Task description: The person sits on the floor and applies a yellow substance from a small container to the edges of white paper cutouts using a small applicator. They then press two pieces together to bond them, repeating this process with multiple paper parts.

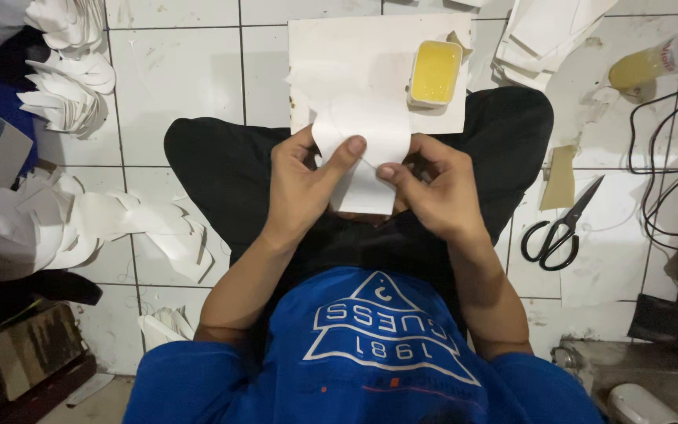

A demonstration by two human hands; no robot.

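Both hands [308, 184] [433, 188] pinch white cut-out [362, 149] | white tiled floor [190, 71] | board [347, 47], perhaps glue tub [435, 72] | scissors [560, 228]

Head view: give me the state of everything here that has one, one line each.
White cut piece: held up, pinched by both hands.
Left hand: fingers closed on the piece.
Right hand: fingers closed on the piece.
Small tub: lid off, holding yellow liquid, standing on the white board.
Scissors: lying on the floor tiles, blades shut.
Yellow bottle: lying on its side.
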